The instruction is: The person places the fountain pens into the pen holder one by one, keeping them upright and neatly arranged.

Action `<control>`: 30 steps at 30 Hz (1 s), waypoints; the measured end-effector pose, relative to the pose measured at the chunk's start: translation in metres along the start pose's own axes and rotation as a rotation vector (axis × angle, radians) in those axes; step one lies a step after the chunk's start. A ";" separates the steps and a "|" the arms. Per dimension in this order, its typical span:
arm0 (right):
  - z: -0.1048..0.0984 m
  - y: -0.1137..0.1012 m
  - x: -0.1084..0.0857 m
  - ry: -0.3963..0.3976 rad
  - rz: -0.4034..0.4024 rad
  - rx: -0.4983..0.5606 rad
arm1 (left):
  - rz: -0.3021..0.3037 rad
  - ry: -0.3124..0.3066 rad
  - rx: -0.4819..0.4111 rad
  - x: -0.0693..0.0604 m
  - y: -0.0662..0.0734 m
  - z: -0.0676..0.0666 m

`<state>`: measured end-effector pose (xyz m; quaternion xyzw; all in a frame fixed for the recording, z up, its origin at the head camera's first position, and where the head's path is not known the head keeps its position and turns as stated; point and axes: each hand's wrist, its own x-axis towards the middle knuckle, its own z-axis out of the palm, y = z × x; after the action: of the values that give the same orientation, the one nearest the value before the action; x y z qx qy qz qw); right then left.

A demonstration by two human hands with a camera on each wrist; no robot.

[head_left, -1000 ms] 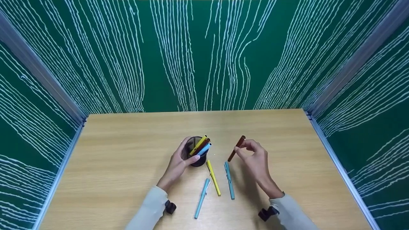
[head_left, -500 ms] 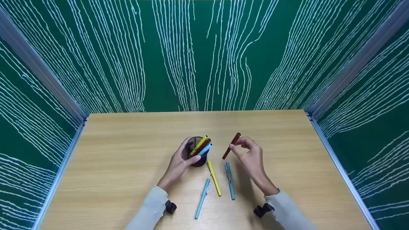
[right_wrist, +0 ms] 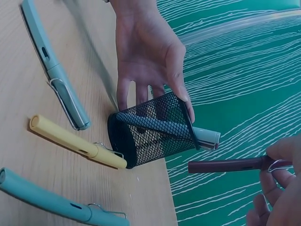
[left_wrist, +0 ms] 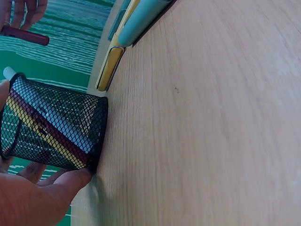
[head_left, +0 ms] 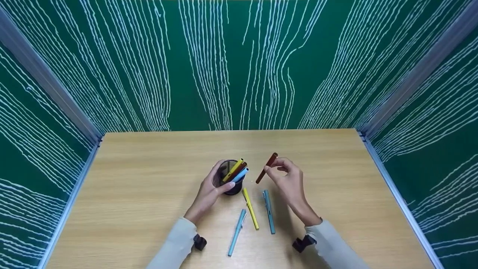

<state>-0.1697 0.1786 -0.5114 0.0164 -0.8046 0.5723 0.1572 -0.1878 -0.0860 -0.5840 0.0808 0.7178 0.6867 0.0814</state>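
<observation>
My left hand [head_left: 206, 193] grips a black mesh pen cup [head_left: 233, 189], its thumb over the near side. A yellow pen [head_left: 232, 170], a brown pen [head_left: 239, 169] and a light blue pen [head_left: 240, 174] lean in the cup toward the right. To the right of it, my right hand [head_left: 292, 183] pinches a dark reddish-brown pen [right_wrist: 221, 165] between thumb and fingers. That pen is tilted above the table, its lower end apart from the cup. In the right wrist view the cup's base appears to rest on the table, with the left fingers behind the mesh.
Nearer the person, a yellow pen [head_left: 251, 211], a teal pen [head_left: 269, 213] and a light blue pen [head_left: 236, 233] lie on the wooden table [head_left: 142, 179]. Green panels with white wavy lines [head_left: 198, 67] enclose the back and sides.
The right hand has moved left and slightly away from the person, bringing the brown pen closer to the cup. The left hand and cup have stayed in place.
</observation>
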 end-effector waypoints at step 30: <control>0.028 -0.017 0.007 -0.034 0.027 0.113 | 0.089 -0.011 -0.056 0.001 -0.003 0.000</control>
<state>-0.1790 0.1477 -0.5021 0.0242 -0.7737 0.6185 0.1348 -0.1891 -0.0860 -0.5866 0.1139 0.6935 0.7091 0.0571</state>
